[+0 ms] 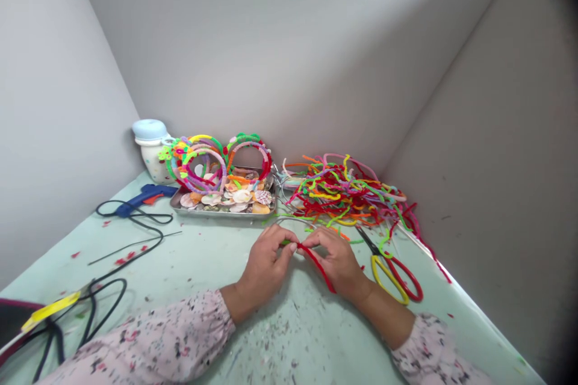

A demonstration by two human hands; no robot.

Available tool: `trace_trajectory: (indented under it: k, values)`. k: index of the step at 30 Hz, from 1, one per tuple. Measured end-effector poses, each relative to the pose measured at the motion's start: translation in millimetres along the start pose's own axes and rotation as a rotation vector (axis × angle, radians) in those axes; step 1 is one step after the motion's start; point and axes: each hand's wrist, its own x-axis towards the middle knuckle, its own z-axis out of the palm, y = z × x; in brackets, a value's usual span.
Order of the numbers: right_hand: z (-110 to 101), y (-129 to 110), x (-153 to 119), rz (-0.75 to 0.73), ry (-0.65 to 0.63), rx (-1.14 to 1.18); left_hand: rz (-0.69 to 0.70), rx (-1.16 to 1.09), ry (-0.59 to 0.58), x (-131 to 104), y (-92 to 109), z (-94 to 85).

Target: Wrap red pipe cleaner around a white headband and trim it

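Observation:
Near the middle of the table, my left hand (pixel 270 261) pinches a small green and red piece between thumb and index finger. My right hand (pixel 336 261) is closed beside it, its fingers on the red pipe cleaner (pixel 320 266), whose loose end slants down across the palm side. The fingertips of both hands almost meet where green and red join. A thin pale headband (pixel 293 219) seems to lie just behind the fingers. Scissors (pixel 392 274) with one yellow and one red handle lie open right of my right hand.
Behind, a metal tray (pixel 223 212) holds shells and colourful wrapped headbands (pixel 203 162). A tangled pipe cleaner pile (pixel 347 192) lies at back right. At left are a white cup (pixel 156 159), a blue glue gun (pixel 142 198) and black cables (pixel 158 240).

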Motion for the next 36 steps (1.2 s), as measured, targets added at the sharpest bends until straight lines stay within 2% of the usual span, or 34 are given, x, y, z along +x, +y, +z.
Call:
trace_trajectory:
  k: [4,13,26,36]
  values:
    - [0.0,1.6,-0.9,0.078,-0.038,0.043,-0.001,-0.007,-0.004,0.4,-0.2,0.0]
    - [-1.6,1.4,-0.5,0.057,-0.057,0.073,-0.011,0.007,-0.008,0.7,0.4,-0.7]
    - [-0.4,2.4,-2.0,0.188,-0.093,0.134,-0.028,0.03,-0.023,0.8,-2.7,1.0]
    - [-2.3,4.7,-1.1,0.131,-0.123,0.139,-0.054,0.0,-0.018,1.0,-4.7,1.7]
